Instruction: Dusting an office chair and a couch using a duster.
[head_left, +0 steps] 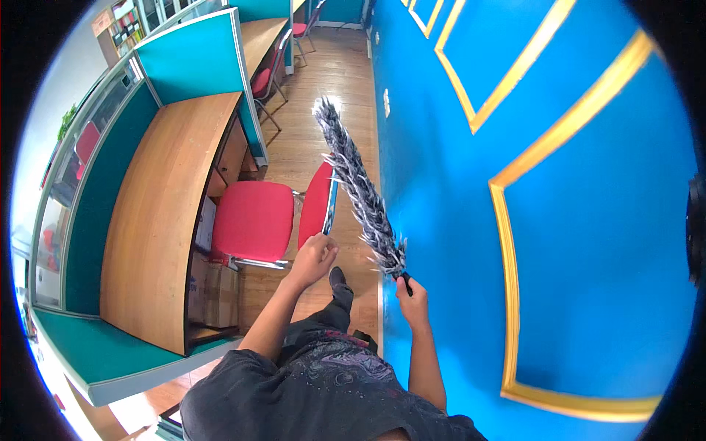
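Observation:
My right hand (412, 302) grips the black handle of a fluffy grey-and-white duster (361, 190). The duster points forward and slightly left, its tip over the wooden floor and its lower end close to the blue wall. My left hand (315, 258), fingers loosely curled, overlaps the near end of the backrest (316, 206) of a red padded chair. Whether it touches the chair frame is unclear. The chair's red seat (255, 220) faces a wooden desk (160, 220) on my left.
On the right stands a blue wall (595, 264) with gold moulding (510, 286). Teal partitions (190, 58) divide the desks. A cardboard box (222, 295) sits beneath the near desk. Another red chair (265, 82) stands farther along the narrow wooden floor (314, 118). A wall socket (386, 103) is ahead.

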Demonstrator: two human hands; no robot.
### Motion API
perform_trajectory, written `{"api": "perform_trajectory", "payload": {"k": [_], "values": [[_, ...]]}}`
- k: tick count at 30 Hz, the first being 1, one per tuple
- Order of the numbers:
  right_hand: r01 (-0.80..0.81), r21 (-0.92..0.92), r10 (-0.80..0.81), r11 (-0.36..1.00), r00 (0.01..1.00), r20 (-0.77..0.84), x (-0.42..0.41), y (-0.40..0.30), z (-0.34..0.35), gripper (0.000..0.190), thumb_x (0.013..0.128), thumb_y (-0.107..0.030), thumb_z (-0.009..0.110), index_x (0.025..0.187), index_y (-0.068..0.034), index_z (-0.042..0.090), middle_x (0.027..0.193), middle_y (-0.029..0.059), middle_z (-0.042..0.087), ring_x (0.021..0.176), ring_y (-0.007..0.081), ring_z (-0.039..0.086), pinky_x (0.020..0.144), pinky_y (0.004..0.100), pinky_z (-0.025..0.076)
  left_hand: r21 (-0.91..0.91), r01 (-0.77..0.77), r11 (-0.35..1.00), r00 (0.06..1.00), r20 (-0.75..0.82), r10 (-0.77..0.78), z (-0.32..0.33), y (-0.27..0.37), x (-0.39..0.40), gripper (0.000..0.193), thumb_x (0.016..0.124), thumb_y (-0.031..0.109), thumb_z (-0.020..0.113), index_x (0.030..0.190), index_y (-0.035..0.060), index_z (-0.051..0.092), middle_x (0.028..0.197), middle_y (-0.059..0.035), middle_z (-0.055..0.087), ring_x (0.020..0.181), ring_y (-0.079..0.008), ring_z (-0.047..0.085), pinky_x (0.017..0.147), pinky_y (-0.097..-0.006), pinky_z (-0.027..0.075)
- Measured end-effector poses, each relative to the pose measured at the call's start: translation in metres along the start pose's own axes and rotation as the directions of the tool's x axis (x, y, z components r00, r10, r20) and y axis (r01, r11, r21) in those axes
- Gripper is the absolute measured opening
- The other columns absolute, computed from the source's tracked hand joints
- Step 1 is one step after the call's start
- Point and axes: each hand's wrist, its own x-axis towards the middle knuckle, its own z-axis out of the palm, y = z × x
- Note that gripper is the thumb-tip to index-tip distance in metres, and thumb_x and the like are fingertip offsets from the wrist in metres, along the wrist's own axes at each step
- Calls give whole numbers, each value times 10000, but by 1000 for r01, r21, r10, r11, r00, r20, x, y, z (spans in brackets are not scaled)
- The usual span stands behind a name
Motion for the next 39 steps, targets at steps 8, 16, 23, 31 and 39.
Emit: {"api": "perform_trajectory", "payload": {"k": [8,16,23,31,39], "values": [[285,-382,-251,879,958,137,160,-38,14,300,860,-260,610,775,21,543,619,165,532,533,255,513,499,364,374,403,168,900,983,-138,-122,40,-65,95,453,726,177,677,1131,83,497,1114,-143,444,1071,-335,457,791,-445,444],[789,-343,-358,510,557,750,337,-128,102,323,851,-300,583,689,-23,545,694,194,569,652,397,553,543,462,409,-127,265,956,963,82,-256,5,-96,126,314,806,175,609,1067,13,542,1063,-188,491,977,-357,534,851,-416,437],[983,132,190,129,-155,970,417,-148,229,306,827,-379,570,756,-92,645,752,135,638,751,358,613,659,469,480,-440,367,820,924,70,-376,-19,-82,126,280,895,189,536,1102,1,554,1067,-150,568,957,-262,573,837,-360,456],[957,69,579,282,-227,783,513,-105,357,370,864,-400,551,834,-51,671,823,193,647,822,356,626,747,471,474,-462,619,635,652,-149,-744,-3,-75,150,328,894,221,533,1147,13,533,1096,-147,562,1045,-275,542,884,-341,440],[876,412,195,249,-462,865,507,-115,366,403,923,-370,422,842,-37,635,800,239,612,776,430,588,678,503,459,-657,658,368,-122,-576,-808,60,-41,180,164,869,136,529,949,14,604,919,-134,586,816,-260,594,725,-357,462]]}}
